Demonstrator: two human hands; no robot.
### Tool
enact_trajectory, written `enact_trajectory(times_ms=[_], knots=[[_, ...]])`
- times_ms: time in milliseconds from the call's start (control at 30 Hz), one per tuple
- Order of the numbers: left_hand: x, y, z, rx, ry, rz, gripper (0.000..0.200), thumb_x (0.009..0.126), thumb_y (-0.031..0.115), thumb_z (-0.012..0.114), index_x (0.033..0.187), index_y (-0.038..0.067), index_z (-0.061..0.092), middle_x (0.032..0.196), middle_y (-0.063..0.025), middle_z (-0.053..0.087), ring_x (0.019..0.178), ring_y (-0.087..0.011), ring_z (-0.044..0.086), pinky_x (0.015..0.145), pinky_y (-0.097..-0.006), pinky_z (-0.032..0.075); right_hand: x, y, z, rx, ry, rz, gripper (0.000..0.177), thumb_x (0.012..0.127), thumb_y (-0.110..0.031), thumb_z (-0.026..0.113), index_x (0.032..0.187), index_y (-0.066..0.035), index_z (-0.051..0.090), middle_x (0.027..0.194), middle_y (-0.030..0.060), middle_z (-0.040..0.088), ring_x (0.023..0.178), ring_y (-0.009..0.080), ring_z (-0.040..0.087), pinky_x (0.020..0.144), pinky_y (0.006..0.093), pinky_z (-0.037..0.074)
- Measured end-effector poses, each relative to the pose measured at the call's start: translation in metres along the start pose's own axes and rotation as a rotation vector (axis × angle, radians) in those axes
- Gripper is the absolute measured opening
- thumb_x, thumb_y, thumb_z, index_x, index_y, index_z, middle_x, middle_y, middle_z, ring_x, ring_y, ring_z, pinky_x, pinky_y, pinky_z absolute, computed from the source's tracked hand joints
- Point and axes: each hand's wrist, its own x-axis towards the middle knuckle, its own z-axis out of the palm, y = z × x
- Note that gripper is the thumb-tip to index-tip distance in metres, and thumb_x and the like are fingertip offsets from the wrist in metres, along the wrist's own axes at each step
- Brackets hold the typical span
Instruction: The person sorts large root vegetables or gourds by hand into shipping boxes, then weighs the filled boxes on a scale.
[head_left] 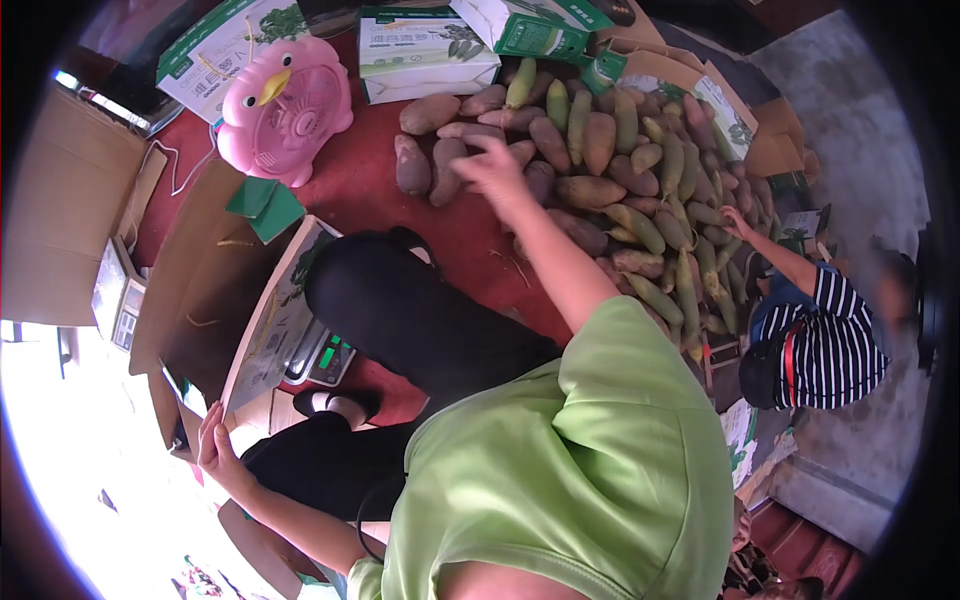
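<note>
My right hand (492, 178) is stretched over the near side of a heap of produce, its fingers apart and slightly blurred. Below its fingertips lies a reddish-brown tuber (447, 170), looking like a sweet potato; another tuber (411, 165) is beside it. Long green radishes (578, 125) are mixed through the heap. At the lower left, my left hand (222, 455) rests with straight fingers against the edge of an upright printed carton (262, 325). A scale (326, 358) with a lit green display sits partly behind that carton.
A pink bird-shaped fan (292, 105) stands on the red floor covering (375, 80). Printed gift boxes (425, 50) line the back. A large brown carton (185, 270) is at left. On the right, a person in a striped shirt (835, 340) reaches a hand (737, 222) into the heap.
</note>
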Motion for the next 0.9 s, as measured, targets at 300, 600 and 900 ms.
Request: enact_trajectory(times_ms=[300,600,900], knots=[[-0.001,0.006,0.003,0.037,0.006,-0.009,0.024,0.09,0.012,0.051,0.102,-0.003,0.065,0.106,-0.0118,0.064,0.103,-0.0221,0.057,0.096,-0.0348,0.039,-0.028,0.053,-0.262,0.267,1.065,0.026,0.094,0.063,-0.015,0.084,0.137,-0.02,0.026,0.086,0.0046,0.053,0.067,0.015,0.05,0.046,0.0308,0.04],[-0.003,0.014,0.007,0.058,0.05,-0.026,0.023,0.09,0.011,0.05,0.099,-0.003,0.067,0.103,-0.0115,0.065,0.102,-0.0216,0.058,0.094,-0.0345,0.04,-0.062,0.029,-0.301,0.393,1.419,0.142,0.102,0.06,-0.02,0.086,0.138,-0.026,0.022,0.108,0.0085,0.052,0.055,0.0173,0.047,0.04,0.0287,0.038],[-0.001,0.01,0.005,0.017,0.047,-0.039,0.024,0.089,0.01,0.05,0.101,-0.004,0.066,0.103,-0.0115,0.065,0.102,-0.0211,0.057,0.095,-0.0346,0.04,-0.056,0.02,-0.296,0.451,1.375,0.138,0.102,0.061,-0.023,0.086,0.139,-0.026,0.02,0.105,0.009,0.053,0.054,0.0172,0.048,0.04,0.0261,0.038]])
